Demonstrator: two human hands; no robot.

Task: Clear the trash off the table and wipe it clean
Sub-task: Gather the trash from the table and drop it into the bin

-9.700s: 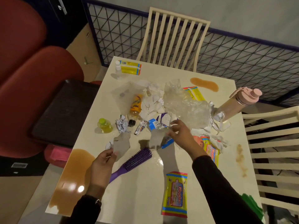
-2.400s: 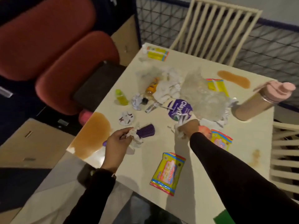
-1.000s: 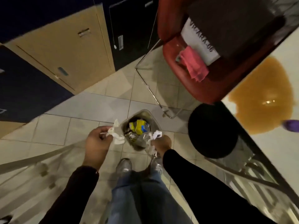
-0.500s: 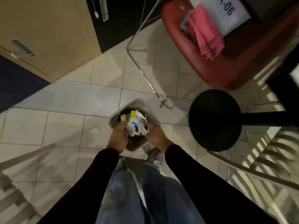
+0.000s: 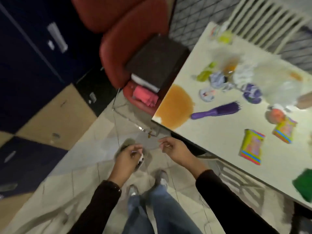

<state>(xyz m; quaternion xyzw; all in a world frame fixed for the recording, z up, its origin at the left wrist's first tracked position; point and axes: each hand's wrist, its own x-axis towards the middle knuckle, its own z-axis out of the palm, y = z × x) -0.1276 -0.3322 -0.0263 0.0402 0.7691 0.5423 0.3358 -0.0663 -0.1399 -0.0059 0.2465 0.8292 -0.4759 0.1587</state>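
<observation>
The view is blurred. My left hand [image 5: 128, 157] hovers over the small grey trash bin [image 5: 125, 143] on the tiled floor, fingers curled. A white scrap [image 5: 141, 156] shows at its fingertips; whether it is held or lies in the bin is unclear. My right hand [image 5: 173, 149] is beside it, just below the table's corner, holding nothing. The cream table [image 5: 219, 132] at right carries a brown spill [image 5: 175, 108], crumpled paper [image 5: 217, 78], a clear plastic bag [image 5: 278, 85], an orange bottle [image 5: 231, 68] and colourful snack packets [image 5: 252, 146].
A purple hairbrush [image 5: 217, 111], a small green bottle [image 5: 205, 75] and a green cloth [image 5: 303, 184] also lie on the table. A red chair [image 5: 128, 44] with a pink cloth [image 5: 145, 96] stands left of it. Dark cabinets line the left. My feet [image 5: 146, 183] stand below the bin.
Both hands let go of the paper wad over the bin and moved apart. My head has turned up and to the right, bringing the table back into view.
</observation>
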